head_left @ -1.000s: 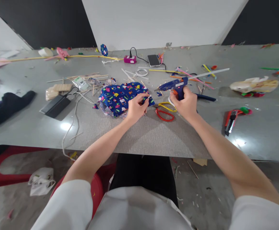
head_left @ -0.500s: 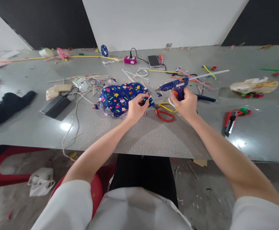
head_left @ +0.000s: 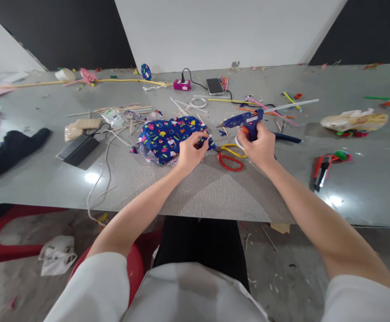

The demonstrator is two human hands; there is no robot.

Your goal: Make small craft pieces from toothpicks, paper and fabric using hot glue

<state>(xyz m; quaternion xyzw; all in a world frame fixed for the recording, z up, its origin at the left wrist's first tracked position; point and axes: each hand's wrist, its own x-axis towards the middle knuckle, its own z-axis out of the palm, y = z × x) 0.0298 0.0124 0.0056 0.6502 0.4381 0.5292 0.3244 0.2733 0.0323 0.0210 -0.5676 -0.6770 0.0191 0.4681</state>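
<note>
My left hand (head_left: 194,151) pinches the right edge of a blue patterned fabric piece (head_left: 167,136) that lies on the table. The fabric is printed with small colourful figures, and a paler layer shows under its lower left edge. A blue hot glue gun (head_left: 243,120) is gripped in my right hand (head_left: 259,145), with the nozzle pointing left toward the fabric, apart from it. From the gun's back a long clear glue stick (head_left: 294,105) sticks out. Between my hands lie scissors (head_left: 231,163) with one red and one yellow handle, their blades partly hidden near the fabric.
Behind the fabric are scattered wooden sticks (head_left: 114,108), a coiled white cable (head_left: 198,103), a phone (head_left: 214,86) and a pink power adapter (head_left: 182,84). A black box (head_left: 78,149) with a cord sits left. A box cutter (head_left: 321,173) lies right, near the table's front edge.
</note>
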